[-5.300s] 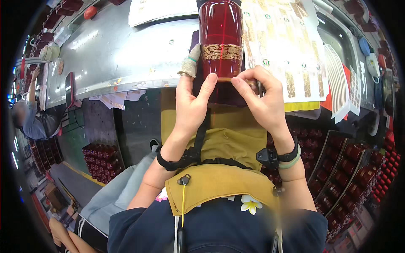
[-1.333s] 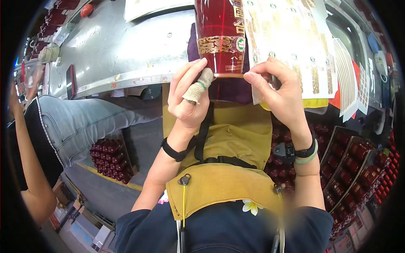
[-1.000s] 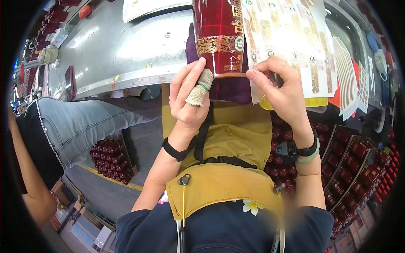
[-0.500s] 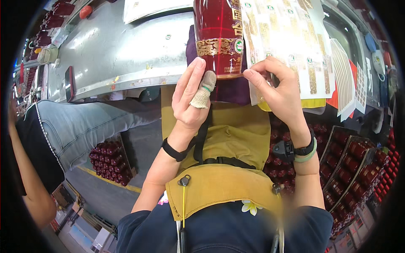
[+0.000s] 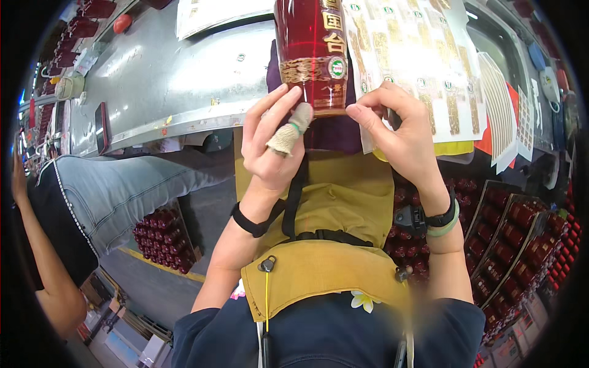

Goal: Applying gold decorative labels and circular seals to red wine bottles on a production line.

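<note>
A dark red glass bottle (image 5: 311, 43) with gold lettering and a gold patterned band lies on a purple cloth (image 5: 334, 140) at the bench edge, its base toward me. My left hand (image 5: 273, 138) holds the lower left of the bottle; two fingers run along its side, and a knitted finger cot (image 5: 287, 134) covers the thumb pressed near the base. At the base's right corner my right hand (image 5: 399, 126) has its thumb and bent index finger brought together. Whatever is between those fingertips is too small to make out. Beside it lies a sheet of gold labels (image 5: 423, 67).
A metal bench (image 5: 165, 73) spans the far side, with a phone (image 5: 102, 127) at its edge and white sheets (image 5: 215, 15) behind. Another person's jeans-clad leg (image 5: 135, 190) is at left. Crates of red bottles (image 5: 509, 239) stand low right; more bottles (image 5: 162, 239) are low left.
The bottle has shifted slightly left and turned, so its round green emblem sits farther left. My left hand has moved left with it; the right thumb has moved a little left.
</note>
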`<control>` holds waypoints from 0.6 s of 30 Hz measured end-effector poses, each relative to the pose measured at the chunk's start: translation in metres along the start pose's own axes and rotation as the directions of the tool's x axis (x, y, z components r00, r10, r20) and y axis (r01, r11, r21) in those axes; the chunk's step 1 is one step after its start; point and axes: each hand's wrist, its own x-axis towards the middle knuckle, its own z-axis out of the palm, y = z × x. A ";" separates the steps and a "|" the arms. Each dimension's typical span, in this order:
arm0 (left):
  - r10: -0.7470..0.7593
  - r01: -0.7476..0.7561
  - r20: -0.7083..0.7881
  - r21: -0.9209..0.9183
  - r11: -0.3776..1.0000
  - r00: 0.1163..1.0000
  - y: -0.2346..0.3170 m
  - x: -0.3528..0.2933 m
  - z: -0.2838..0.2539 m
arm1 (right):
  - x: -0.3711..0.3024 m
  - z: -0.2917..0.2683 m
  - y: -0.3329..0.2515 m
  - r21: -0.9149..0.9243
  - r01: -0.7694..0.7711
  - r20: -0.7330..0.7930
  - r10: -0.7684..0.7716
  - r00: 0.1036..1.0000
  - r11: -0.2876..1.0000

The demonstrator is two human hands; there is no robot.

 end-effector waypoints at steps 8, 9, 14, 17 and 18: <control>-0.051 0.051 0.008 0.032 0.998 0.999 0.001 -0.009 -0.002 | -0.001 0.000 0.003 0.023 0.014 -0.004 -0.014 1.000 1.000; -0.026 0.025 0.022 0.038 0.999 0.999 0.001 -0.008 -0.003 | -0.001 0.000 0.004 0.016 0.003 -0.008 -0.003 1.000 1.000; 0.088 -0.092 0.034 0.130 0.987 0.996 0.009 -0.003 -0.001 | 0.000 0.002 0.007 0.015 0.018 -0.012 -0.018 1.000 1.000; 0.091 -0.103 0.076 0.174 0.979 0.993 0.012 -0.002 -0.004 | 0.000 0.003 0.008 0.014 0.019 -0.009 -0.018 1.000 1.000; 0.108 -0.120 0.078 0.172 0.978 0.991 0.013 -0.003 -0.003 | 0.000 0.002 0.007 0.019 0.010 -0.004 -0.010 1.000 1.000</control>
